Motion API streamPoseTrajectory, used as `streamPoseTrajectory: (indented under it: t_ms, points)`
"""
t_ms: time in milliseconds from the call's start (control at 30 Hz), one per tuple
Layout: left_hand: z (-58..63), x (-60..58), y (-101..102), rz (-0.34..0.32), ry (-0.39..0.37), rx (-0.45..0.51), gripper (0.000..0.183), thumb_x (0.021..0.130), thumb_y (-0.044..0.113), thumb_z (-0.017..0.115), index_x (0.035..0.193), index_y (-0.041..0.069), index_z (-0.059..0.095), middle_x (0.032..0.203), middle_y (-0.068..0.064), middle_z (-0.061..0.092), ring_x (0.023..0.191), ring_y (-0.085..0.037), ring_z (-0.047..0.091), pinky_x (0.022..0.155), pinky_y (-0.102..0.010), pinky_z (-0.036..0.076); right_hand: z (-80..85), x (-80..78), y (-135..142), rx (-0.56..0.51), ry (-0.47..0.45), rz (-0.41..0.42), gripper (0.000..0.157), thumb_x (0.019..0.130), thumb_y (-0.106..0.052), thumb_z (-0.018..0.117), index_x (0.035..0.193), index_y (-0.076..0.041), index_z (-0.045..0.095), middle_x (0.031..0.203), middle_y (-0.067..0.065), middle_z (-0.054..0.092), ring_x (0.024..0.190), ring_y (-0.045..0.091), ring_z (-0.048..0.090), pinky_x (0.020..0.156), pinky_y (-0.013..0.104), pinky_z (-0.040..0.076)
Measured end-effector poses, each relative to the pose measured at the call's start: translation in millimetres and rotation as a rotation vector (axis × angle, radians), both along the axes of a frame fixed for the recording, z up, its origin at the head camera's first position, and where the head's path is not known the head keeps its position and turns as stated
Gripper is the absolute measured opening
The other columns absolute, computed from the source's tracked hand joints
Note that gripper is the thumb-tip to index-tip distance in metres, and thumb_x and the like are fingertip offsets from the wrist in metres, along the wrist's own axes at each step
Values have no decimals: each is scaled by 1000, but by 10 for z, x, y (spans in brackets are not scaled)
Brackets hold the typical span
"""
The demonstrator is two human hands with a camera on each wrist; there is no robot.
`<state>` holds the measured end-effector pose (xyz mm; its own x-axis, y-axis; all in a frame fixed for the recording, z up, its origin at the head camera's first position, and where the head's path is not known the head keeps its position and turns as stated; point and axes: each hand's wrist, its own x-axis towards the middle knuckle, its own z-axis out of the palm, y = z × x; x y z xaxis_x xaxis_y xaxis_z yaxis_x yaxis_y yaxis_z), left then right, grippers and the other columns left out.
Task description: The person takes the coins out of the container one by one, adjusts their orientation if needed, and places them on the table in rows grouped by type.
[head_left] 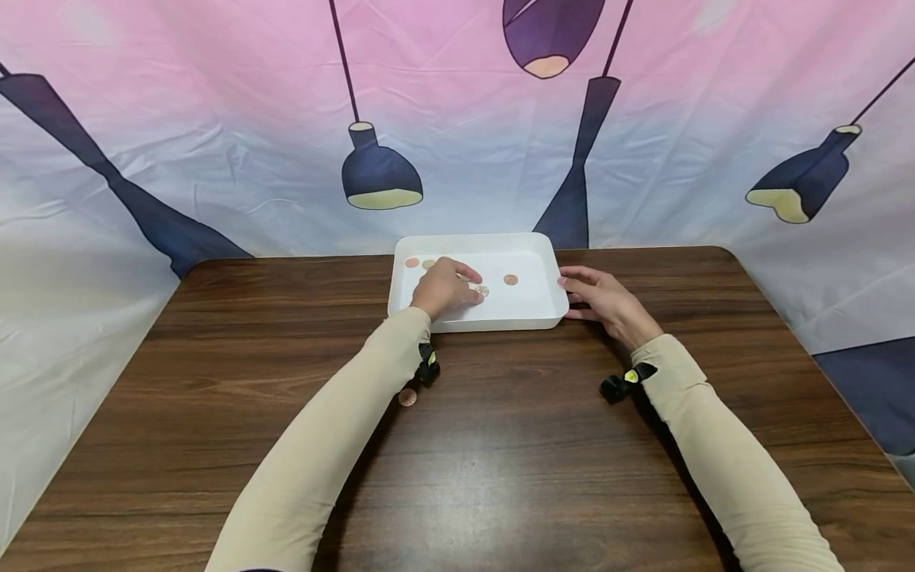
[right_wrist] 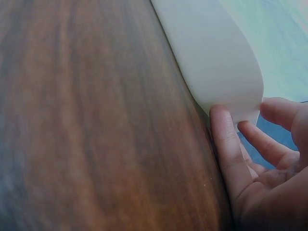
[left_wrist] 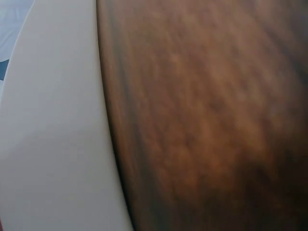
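Observation:
A shallow white tray [head_left: 465, 326] lies near the table's far edge. My left hand [head_left: 445, 287] reaches over its near left side. Thumb and fingers are bent inside the tray, with a patterned coin [head_left: 482, 291] right at the thumb and index fingertips; I cannot tell whether they pinch it. Beyond them lies a copper coin [head_left: 511, 280]. A pinkish coin [head_left: 411, 263] and a yellowish coin [head_left: 429, 264] are at the tray's left end. My right hand [head_left: 606, 303] touches the tray's right end with spread fingertips, seen against its white wall [right_wrist: 216, 62] in the right wrist view.
One more copper coin [head_left: 407, 397] lies on the dark wooden table [head_left: 500, 445], beside my left forearm. A printed cloth [head_left: 272, 159] with lamp shapes hangs behind the table. The left wrist view shows mostly the tray wall [left_wrist: 53, 106] and blurred wood.

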<state>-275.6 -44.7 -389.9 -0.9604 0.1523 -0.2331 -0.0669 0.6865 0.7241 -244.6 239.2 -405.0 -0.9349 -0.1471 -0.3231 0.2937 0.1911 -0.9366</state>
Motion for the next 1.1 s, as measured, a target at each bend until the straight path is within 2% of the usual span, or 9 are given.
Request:
streamPoseTrajectory:
  t_ms: [167, 533, 600, 733, 800, 933, 1100]
  points:
    - [4, 17, 22, -25, 17, -39, 20, 91, 19, 83, 112, 19, 80, 117, -4, 70, 101, -24, 61, 92, -44, 46, -4, 9, 5, 5, 3, 5, 61, 109, -29, 60, 162, -8, 39, 134, 13, 56, 97, 9, 67, 85, 25, 61]
    - [34, 20, 47, -115, -19, -66, 20, 96, 12, 77, 116, 10, 76, 132, -9, 67, 112, -26, 58, 103, -45, 46, -13, 16, -4, 8, 4, 8, 60, 110, -29, 59, 162, -8, 39, 136, 14, 55, 98, 10, 66, 86, 25, 61]
    - [35, 14, 49, -141, -14, -74, 20, 96, 12, 75, 116, 9, 74, 128, -10, 66, 109, -25, 57, 100, -43, 47, -8, 14, -2, 5, 6, 3, 60, 110, -29, 59, 162, -8, 39, 136, 14, 55, 98, 9, 66, 85, 25, 61]
    - [37, 32, 36, -187, 13, -90, 21, 96, 10, 74, 116, 10, 70, 108, -8, 61, 93, -23, 53, 85, -38, 44, 2, 12, -6, 6, 10, 2, 59, 110, -28, 59, 162, -7, 40, 135, 13, 55, 98, 10, 66, 85, 26, 61]
    - [40, 45, 24, -198, 21, -88, 22, 96, 10, 74, 118, 11, 69, 103, -7, 56, 90, -23, 51, 82, -37, 43, 6, 9, -9, 12, 12, 3, 59, 110, -29, 59, 161, -7, 40, 136, 13, 55, 99, 11, 66, 85, 26, 61]
    - [45, 46, 12, -209, 33, -89, 23, 96, 10, 74, 119, 12, 72, 106, -7, 59, 93, -23, 52, 84, -37, 43, 5, -1, -12, 18, 17, 5, 59, 110, -30, 59, 161, -7, 41, 138, 15, 54, 101, 12, 66, 86, 26, 61]
    - [53, 14, 30, -241, 16, -128, 24, 96, 11, 72, 120, 9, 72, 120, -9, 65, 101, -24, 54, 92, -40, 46, -13, 4, -5, 13, 18, 9, 60, 110, -30, 58, 162, -8, 39, 141, 17, 53, 101, 12, 66, 87, 26, 60]
